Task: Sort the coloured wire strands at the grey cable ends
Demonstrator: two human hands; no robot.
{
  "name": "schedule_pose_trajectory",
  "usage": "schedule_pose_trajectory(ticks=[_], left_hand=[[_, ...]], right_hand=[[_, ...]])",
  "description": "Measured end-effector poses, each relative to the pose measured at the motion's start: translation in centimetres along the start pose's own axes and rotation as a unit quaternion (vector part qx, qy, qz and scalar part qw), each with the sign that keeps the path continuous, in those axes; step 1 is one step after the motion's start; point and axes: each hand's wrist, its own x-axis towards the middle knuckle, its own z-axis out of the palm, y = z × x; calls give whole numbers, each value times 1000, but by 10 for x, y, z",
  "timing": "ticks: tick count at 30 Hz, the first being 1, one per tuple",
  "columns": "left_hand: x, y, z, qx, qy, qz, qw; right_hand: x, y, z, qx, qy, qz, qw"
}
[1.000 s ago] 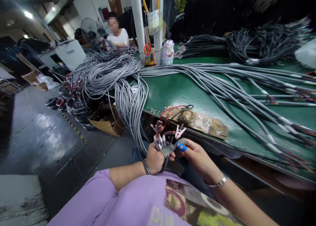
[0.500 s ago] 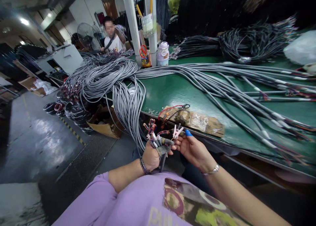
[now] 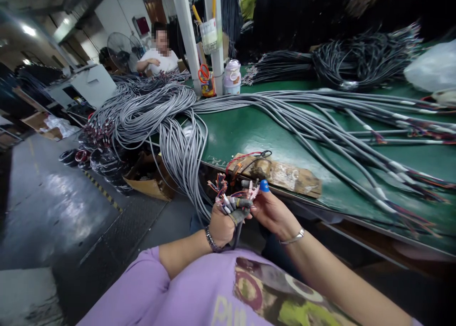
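Wire tips (image 3: 218, 183) blurry, count unclear

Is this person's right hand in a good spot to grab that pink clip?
Yes, it seems so: the right hand has its blue-capped fingertip right beside the pink clip, with nothing visible blocking between.

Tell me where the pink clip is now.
In the head view, the pink clip is just right of and below centre, between the left hand and the blue fingertip cover on the right hand, near the brown board.
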Motion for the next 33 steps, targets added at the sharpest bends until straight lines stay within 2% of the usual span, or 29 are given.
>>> schedule_pose_trajectory(ticks=[7, 13, 18, 22, 24, 26, 29, 33], left_hand=[[0, -15, -4, 12, -25, -29, 999], [-4, -15, -10, 5, -14, -30, 999], [-7, -10, -11, 2, -8, -83, 997], [-6, -9, -11, -9, 20, -128, 992], [-7, -9, -12, 4, 23, -131, 991], [-8, -10, -12, 19, 17, -133, 991], [-13, -13, -12, 40, -2, -133, 990], [-18, -18, -13, 50, -21, -123, 991]], right_hand=[[-2, -2, 9, -2, 8, 9, 1000], [-5, 2, 6, -9, 21, 1, 1000], [-11, 3, -13, -41, 84, -7, 996], [-25, -2, -35, -135, 155, -28, 978], [-36, -6, -41, -224, 173, -34, 958], [-46, -9, -41, -326, 183, -55, 926], [-61, -13, -32, -466, 147, -104, 866], [-74, -14, -14, -635, 93, -186, 744]])
